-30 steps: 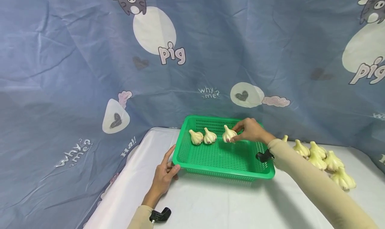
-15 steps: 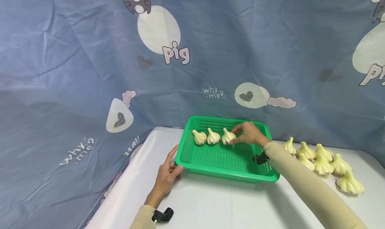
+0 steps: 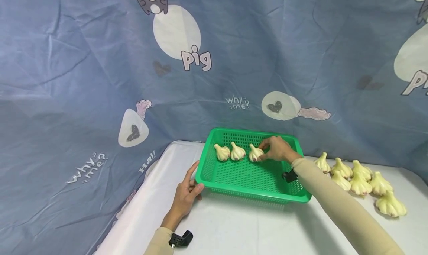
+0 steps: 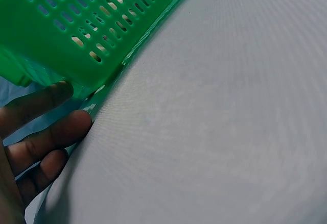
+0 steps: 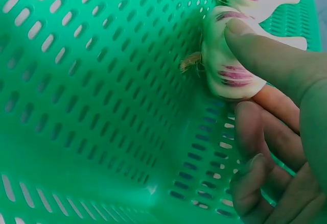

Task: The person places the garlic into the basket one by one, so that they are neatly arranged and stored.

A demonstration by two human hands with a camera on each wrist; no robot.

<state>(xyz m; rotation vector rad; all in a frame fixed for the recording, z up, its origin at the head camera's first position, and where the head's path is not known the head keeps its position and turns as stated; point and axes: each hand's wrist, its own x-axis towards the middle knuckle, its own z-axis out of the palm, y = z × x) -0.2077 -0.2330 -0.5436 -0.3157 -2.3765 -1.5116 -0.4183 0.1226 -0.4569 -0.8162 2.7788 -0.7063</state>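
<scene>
In the head view, my right hand (image 3: 276,148) pinches a garlic bulb (image 3: 255,153) inside a green plastic basket (image 3: 247,190). The right wrist view has the thumb on top of that bulb (image 5: 227,55), its stem towards the palm and its root tuft outward. Two more garlic bulbs, one of them a bulb (image 3: 237,151) just left of the held one, lie along the basket's far side. My left hand (image 3: 184,195) holds the basket's near left corner, thumb at the rim. Its fingers (image 4: 76,123) reach the outer wall low down in the left wrist view.
Several garlic bulbs (image 3: 360,182) lie grouped on the white tabletop (image 3: 247,229) to the right of the basket. A blue patterned cloth (image 3: 214,80) hangs behind the table and down its left side.
My right hand has lowered the garlic bulb into line with the other two in the basket, then shifted it slightly right. My left hand stays at the corner. The head view has shifted slightly.
</scene>
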